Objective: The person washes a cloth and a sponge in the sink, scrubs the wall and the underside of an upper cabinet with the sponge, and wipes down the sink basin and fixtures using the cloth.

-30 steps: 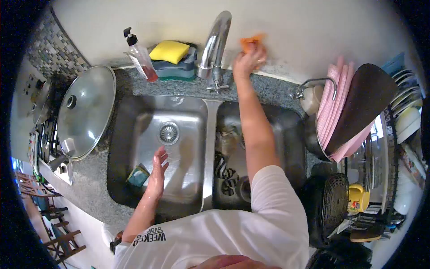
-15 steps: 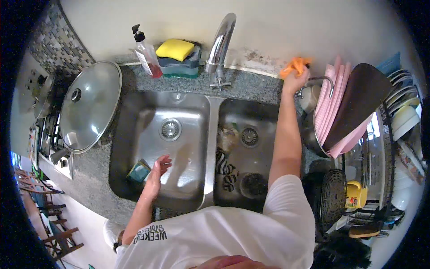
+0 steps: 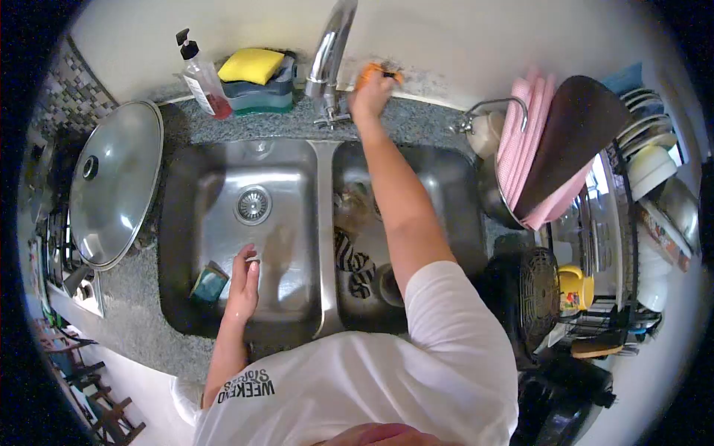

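The right hand (image 3: 372, 95) has swung left to beside the tap (image 3: 327, 59), gripping an orange cloth (image 3: 366, 73), partly hidden, at the wall (image 3: 446, 44). Its arm covers most of the right drain. The left hand (image 3: 241, 290), loosely open, empty, hovers over the left sink (image 3: 294, 193). The shirt (image 3: 357, 379) reads "WEEKEND" upside down.
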Tool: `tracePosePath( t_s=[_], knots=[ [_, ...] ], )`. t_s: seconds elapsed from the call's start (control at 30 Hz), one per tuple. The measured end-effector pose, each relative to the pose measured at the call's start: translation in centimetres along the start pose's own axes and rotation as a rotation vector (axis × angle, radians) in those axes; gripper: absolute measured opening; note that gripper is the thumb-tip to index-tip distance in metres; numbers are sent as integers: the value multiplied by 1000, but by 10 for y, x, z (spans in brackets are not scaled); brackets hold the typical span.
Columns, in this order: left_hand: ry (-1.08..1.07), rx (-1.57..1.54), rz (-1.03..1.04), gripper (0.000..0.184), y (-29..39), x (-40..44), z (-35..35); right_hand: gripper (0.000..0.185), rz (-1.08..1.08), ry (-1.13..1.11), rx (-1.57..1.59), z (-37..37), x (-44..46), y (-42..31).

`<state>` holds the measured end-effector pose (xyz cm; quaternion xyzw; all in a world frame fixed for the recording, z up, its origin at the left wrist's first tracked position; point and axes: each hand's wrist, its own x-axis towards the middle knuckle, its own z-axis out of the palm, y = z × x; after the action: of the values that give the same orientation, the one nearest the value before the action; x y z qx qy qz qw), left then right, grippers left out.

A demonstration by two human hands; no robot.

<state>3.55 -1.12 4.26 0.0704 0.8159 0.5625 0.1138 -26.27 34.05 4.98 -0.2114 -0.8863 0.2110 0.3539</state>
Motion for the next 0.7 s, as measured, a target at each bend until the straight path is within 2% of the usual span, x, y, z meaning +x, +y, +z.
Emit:
tracePosePath(
  t_s=[0.1,0.2,0.23,0.27,0.33,0.43,0.47,0.57,0.67,0.7],
  knots=[
    [-16,36,-23,44,0,-4,0,58,-159,-122,286,-21,2,8],
    [-73,52,-55,45,2,-4,-3,73,145,-497,998,-65,15,57],
    [-78,36,-42,45,3,-4,-3,80,159,-508,1117,-73,24,78],
    [-83,18,-36,45,3,-4,-2,76,110,-283,446,-86,28,89],
    [-82,-4,-31,45,4,-3,0,65,-147,53,-213,-122,20,84],
    [-80,17,-25,45,9,-4,-1,50,76,-263,-370,-94,8,82],
    [-83,36,-11,45,11,-4,-1,49,6,-123,-468,-82,1,78],
    [-100,36,-5,45,12,-3,1,36,-142,-232,-428,-53,-1,41],
    [-146,82,-5,45,19,-4,0,29,-431,-318,91,-44,-24,27],
    [-161,111,1,44,22,-5,-1,28,-436,-430,154,-48,-26,29]
  ],
)
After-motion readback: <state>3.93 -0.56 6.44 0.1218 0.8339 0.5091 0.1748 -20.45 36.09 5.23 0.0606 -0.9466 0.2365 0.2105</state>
